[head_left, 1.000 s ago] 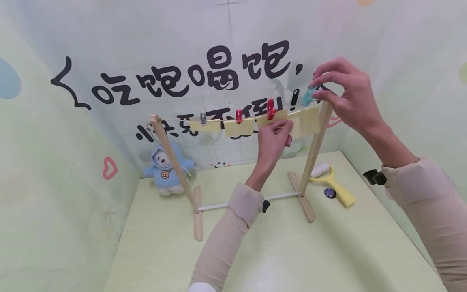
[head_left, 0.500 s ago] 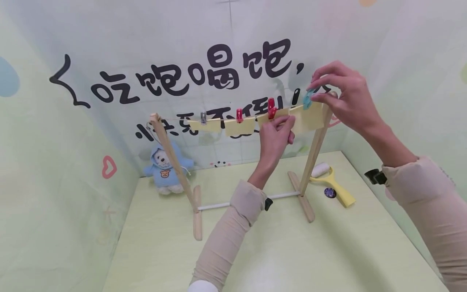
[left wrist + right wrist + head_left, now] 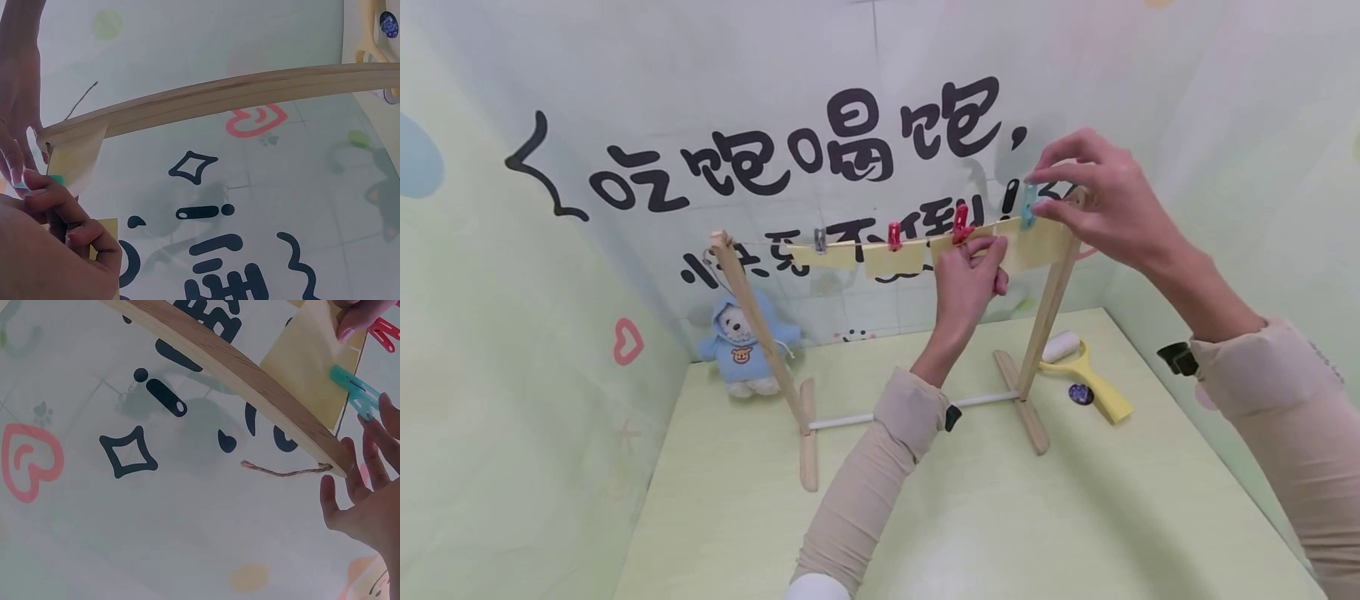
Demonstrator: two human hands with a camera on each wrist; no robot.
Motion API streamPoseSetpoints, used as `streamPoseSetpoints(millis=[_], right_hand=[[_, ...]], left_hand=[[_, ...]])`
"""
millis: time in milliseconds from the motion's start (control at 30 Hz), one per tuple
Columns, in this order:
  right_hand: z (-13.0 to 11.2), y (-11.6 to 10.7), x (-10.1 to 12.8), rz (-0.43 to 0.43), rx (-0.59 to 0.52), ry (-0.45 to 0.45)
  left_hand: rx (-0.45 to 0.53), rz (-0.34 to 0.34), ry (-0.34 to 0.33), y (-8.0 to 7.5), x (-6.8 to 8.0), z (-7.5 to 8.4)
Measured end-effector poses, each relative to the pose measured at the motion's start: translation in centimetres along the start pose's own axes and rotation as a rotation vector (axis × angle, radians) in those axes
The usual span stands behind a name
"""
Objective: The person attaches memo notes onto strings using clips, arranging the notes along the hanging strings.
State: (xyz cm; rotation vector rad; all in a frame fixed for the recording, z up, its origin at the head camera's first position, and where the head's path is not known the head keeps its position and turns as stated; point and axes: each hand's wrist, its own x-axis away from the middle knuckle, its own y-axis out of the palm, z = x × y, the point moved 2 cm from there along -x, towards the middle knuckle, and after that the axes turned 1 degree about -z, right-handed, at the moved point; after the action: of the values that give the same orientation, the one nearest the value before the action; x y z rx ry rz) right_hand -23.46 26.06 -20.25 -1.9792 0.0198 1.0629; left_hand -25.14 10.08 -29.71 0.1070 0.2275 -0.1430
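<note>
A teal clothespin [image 3: 1028, 207] sits over the top edge of the rightmost yellow paper [image 3: 1036, 248] on the string. My right hand [image 3: 1123, 204] pinches its upper end between thumb and fingers. The right wrist view shows the clothespin [image 3: 353, 390] overlapping the paper [image 3: 312, 359]. Lower and to the left, my left hand [image 3: 966, 279] pinches the near top corner of that same paper. A red clothespin [image 3: 961, 223] stands just above the left hand, on a neighbouring paper partly covered by that hand.
Farther left, a red clothespin [image 3: 893, 236] and a grey one [image 3: 820, 242] hold papers on the string. The wooden rack [image 3: 1048, 304] stands on the table [image 3: 1000, 525]. A blue-hooded plush toy [image 3: 743, 354], a yellow-handled roller [image 3: 1093, 383] and a dark round disc [image 3: 1081, 394] lie around it.
The teal clothespin has come down and left onto the paper's top edge, turning more upright, with my right hand moving along. The paper has risen slightly; my left hand has barely shifted.
</note>
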Motion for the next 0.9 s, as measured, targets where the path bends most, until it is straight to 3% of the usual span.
streamPoseSetpoints(millis=[233, 500, 733, 900], right_hand=[[-0.1, -0.3, 0.8, 0.005, -0.002, 0.019], [-2.0, -0.8, 4.8, 0.235, -0.012, -0.006], [-3.3, 0.0, 9.7, 0.221, -0.09, -0.035], [-2.9, 1.5, 12.9, 0.194, -0.129, -0.084]], left_hand=[[-0.019, -0.01, -0.033, 0.1, 0.0, 0.1], [-0.105, -0.036, -0.045, -0.3, 0.8, -0.7], [-0.208, -0.064, 0.021, -1.6, 2.6, -3.4], [-0.304, -0.147, 0.018, -3.9, 5.4, -6.5]])
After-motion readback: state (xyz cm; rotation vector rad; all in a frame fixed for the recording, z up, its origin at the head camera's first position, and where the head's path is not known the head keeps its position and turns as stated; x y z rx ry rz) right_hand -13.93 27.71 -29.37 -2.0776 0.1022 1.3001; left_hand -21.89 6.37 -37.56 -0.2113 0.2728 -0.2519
